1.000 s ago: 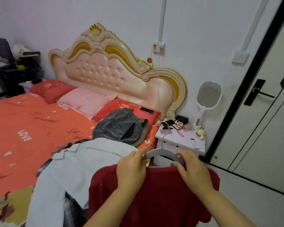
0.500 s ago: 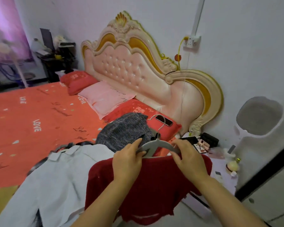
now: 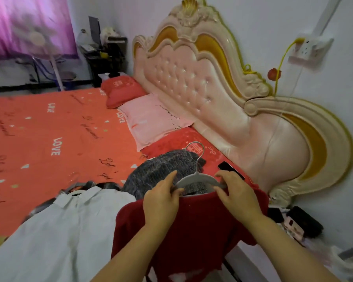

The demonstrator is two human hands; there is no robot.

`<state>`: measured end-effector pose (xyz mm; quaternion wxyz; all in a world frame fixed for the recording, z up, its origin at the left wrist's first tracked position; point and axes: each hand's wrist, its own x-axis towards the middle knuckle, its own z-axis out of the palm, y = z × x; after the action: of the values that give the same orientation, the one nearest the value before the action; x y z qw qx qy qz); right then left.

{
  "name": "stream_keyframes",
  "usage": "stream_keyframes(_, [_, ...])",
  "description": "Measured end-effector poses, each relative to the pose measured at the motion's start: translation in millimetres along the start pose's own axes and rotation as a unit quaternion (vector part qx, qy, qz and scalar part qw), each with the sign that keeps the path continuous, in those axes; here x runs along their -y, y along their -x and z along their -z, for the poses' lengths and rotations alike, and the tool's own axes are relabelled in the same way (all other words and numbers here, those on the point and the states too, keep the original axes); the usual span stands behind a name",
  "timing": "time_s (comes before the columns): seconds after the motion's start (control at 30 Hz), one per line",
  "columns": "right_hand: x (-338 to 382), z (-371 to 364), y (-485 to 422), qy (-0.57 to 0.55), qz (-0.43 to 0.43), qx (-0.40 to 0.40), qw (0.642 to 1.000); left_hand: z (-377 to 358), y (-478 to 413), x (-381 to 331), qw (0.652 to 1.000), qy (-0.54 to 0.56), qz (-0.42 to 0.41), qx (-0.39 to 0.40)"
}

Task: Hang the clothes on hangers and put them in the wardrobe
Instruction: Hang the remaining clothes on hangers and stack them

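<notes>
Head view: both hands (image 3: 163, 202) grip hanger (image 3: 196, 179) inside red garment (image 3: 194, 231).

the word "love" stands in white capitals at several spots on the orange bedsheet (image 3: 39, 129), among dark cursive lines where only "let's" can be made out, while the script on the pink pillow (image 3: 151, 119) and the white marks on the red pillow (image 3: 122, 90) are too blurred to read.
</notes>
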<state>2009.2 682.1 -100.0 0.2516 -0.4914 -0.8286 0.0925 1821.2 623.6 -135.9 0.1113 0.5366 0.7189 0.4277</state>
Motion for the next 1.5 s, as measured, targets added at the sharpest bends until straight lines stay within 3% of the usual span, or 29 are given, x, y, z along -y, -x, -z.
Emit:
stream_keyframes(0.4, [-29.6,-97.9,-190.3,0.003,0.067,0.116,0.991,-47.4,-150.0,80.7,0.993,-0.012,0.119,-0.017])
stream_keyframes(0.67, [-71.6,-233.3,-314.0,-0.007,0.111,0.247,0.963,-105.2,-247.8,177.3,0.97,-0.056,0.237,-0.001])
stream_keyframes(0.8, [-99.5,-315.7,-350.2,-0.012,0.095,0.283,0.954,-147.4,-283.7,234.9,0.962,-0.098,0.256,0.018])
stream_keyframes(0.9, [-119.2,-375.1,-360.1,0.032,0.094,0.294,0.951,-181.6,-290.8,278.7,0.944,-0.175,0.264,0.089])
stream_keyframes(1.03, [-154.9,-432.3,-341.6,0.174,0.086,0.355,0.914,-225.8,-269.2,316.4,0.884,-0.201,0.313,0.284])
stream_keyframes(1.17, [-179.9,-447.6,-322.4,0.216,0.096,0.388,0.891,-251.2,-243.1,323.5,0.847,-0.192,0.337,0.365])
stream_keyframes(1.5, [-127.4,-382.8,-313.6,0.15,0.141,0.383,0.901,-194.1,-247.1,270.5,0.883,-0.221,0.332,0.245])
